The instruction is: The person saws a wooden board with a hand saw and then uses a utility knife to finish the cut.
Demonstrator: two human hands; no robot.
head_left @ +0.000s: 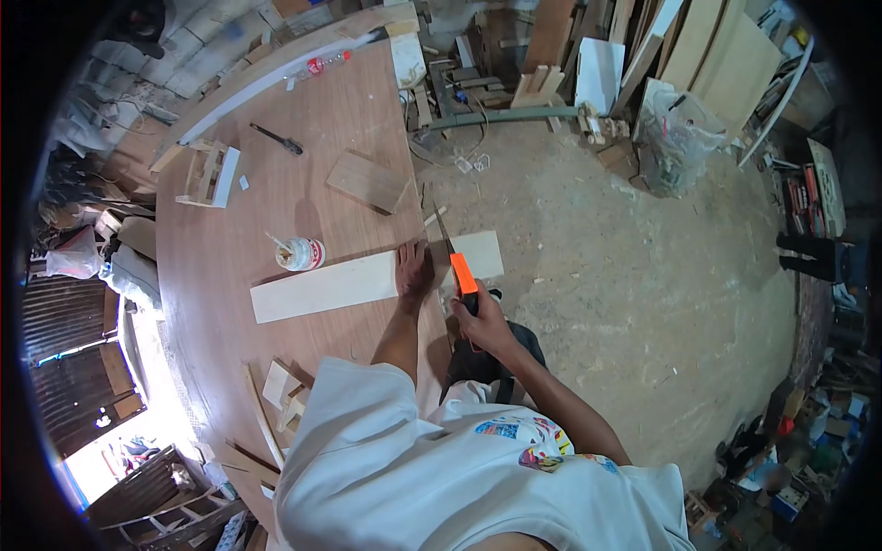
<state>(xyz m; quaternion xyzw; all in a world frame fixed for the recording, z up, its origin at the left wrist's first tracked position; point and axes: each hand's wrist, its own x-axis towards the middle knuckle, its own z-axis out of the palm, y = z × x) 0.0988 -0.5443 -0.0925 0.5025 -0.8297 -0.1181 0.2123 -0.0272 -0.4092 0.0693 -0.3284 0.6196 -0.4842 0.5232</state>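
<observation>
Left hand (412, 271) lies flat, fingers spread, pinning the plank (367, 280) at the worktop (276, 165) edge; right hand (481, 317), fingers clamped on the handsaw (457, 266), should saw square, just beside them

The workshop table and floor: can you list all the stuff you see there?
plank: 1, pale, across the table, end overhanging the edge
saw: 1, orange handle, at the plank's overhang
glue pot: 1, white, behind the plank
board: 1, brown, mid table
small frame: 1, pale, far left of the table
table: 1, reddish brown
plastic bag: 1, clear, on the floor
left hand: pressing the plank
right hand: grip on the saw
</observation>
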